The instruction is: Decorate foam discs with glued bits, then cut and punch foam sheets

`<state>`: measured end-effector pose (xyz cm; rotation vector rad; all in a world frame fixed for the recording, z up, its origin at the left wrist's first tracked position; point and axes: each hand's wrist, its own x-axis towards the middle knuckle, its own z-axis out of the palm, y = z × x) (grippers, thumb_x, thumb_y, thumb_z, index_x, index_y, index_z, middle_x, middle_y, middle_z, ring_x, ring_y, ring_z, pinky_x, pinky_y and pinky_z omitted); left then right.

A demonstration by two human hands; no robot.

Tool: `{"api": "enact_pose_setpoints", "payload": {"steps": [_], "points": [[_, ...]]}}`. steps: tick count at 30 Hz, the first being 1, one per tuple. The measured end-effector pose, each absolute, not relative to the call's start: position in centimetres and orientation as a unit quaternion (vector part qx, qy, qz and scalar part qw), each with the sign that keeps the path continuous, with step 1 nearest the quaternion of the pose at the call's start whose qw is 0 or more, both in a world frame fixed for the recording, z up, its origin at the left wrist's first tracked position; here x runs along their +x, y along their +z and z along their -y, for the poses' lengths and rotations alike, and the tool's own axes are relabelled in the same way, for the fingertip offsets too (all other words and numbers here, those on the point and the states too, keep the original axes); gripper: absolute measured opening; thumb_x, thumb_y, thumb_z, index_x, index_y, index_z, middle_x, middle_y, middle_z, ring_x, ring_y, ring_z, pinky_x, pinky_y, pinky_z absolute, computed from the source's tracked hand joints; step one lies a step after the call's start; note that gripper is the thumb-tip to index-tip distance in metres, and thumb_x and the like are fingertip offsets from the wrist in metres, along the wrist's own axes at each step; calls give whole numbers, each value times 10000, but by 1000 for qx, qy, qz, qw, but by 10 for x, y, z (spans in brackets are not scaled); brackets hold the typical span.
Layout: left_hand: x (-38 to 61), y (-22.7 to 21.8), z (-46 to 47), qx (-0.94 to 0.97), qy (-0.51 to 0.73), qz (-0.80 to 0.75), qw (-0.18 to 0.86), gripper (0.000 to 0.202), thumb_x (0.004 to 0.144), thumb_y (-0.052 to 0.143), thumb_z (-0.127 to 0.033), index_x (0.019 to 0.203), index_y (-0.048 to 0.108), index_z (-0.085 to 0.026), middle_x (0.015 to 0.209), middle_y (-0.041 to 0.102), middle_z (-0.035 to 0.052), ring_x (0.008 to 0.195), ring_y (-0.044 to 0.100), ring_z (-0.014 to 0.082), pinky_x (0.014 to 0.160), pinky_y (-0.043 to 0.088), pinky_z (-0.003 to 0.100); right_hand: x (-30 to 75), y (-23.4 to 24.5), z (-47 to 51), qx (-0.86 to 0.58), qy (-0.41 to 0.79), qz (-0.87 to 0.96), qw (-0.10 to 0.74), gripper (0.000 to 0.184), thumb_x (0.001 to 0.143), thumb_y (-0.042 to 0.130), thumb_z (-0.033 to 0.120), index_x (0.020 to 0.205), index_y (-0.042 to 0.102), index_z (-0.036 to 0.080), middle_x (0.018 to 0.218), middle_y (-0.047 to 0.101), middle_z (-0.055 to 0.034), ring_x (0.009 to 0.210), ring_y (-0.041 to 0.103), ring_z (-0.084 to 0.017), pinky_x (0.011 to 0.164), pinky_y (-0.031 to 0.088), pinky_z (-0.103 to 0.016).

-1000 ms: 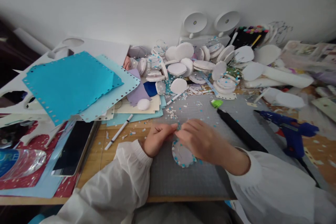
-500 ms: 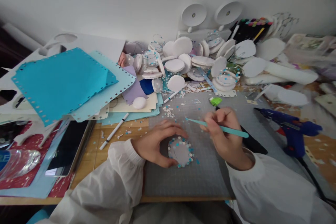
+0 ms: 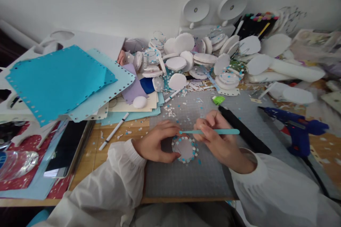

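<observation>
A small round piece lies on the grey cutting mat, its pale middle ringed with tiny blue and white paper flowers. My left hand curves round its left side, the thumb at the near left edge and the fingers at the far edge. Above the piece, my right hand pinches light-teal tweezers. Their tip points left, close to my left fingertips, with a tiny blue bit at it. Loose white and blue flowers are scattered on the mat beyond my hands.
Many white discs are heaped at the back. A blue glue gun and a black bar-like object lie right. Blue punched sheets, a white pen and a dark-screened phone are left.
My right hand has moved left and nearer, bringing the tweezers' tip from beyond the round piece to its far edge. My left fingers have come in closer around the piece.
</observation>
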<state>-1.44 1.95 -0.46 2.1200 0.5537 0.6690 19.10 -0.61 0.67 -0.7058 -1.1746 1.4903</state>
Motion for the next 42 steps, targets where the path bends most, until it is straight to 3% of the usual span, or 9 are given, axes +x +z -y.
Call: {"api": "enact_pose_setpoints", "payload": {"steps": [14, 22, 29, 34, 42], "points": [[-14, -4, -20, 840, 287, -207, 411, 473, 668, 600, -149, 1140, 578, -154, 1107, 640, 124, 1026, 568, 260, 925, 444, 424, 188, 4, 17, -301, 690, 429, 499, 263, 934, 547, 266, 790, 327, 243, 696, 302, 64, 586, 281, -94, 539, 320, -223], [-13, -8, -21, 833, 310, -203, 411, 372, 742, 676, -214, 1100, 609, -142, 1055, 651, 133, 995, 592, 247, 900, 470, 410, 188, 4, 18, -301, 698, 419, 497, 265, 941, 543, 263, 787, 329, 237, 698, 312, 61, 601, 277, -97, 541, 290, -239], [-13, -8, -22, 823, 322, -195, 426, 413, 732, 779, -355, 1062, 641, -147, 1026, 667, 129, 966, 615, 238, 872, 486, 380, 189, 4, 17, -287, 699, 423, 500, 257, 941, 545, 255, 793, 336, 237, 690, 318, 65, 577, 276, -91, 516, 253, -249], [-13, -9, -24, 819, 340, -192, 420, 353, 769, 752, -356, 1029, 658, -136, 999, 675, 133, 939, 632, 223, 844, 501, 357, 189, 2, 17, -298, 692, 428, 498, 264, 936, 557, 279, 792, 340, 237, 694, 314, 64, 593, 288, -96, 528, 262, -252], [-13, -8, -22, 823, 333, -191, 419, 466, 679, 796, -327, 1080, 639, -151, 1026, 653, 126, 949, 621, 240, 854, 507, 381, 190, 3, 17, -303, 691, 425, 501, 276, 934, 558, 268, 784, 328, 237, 693, 314, 63, 594, 280, -100, 525, 253, -255]]}}
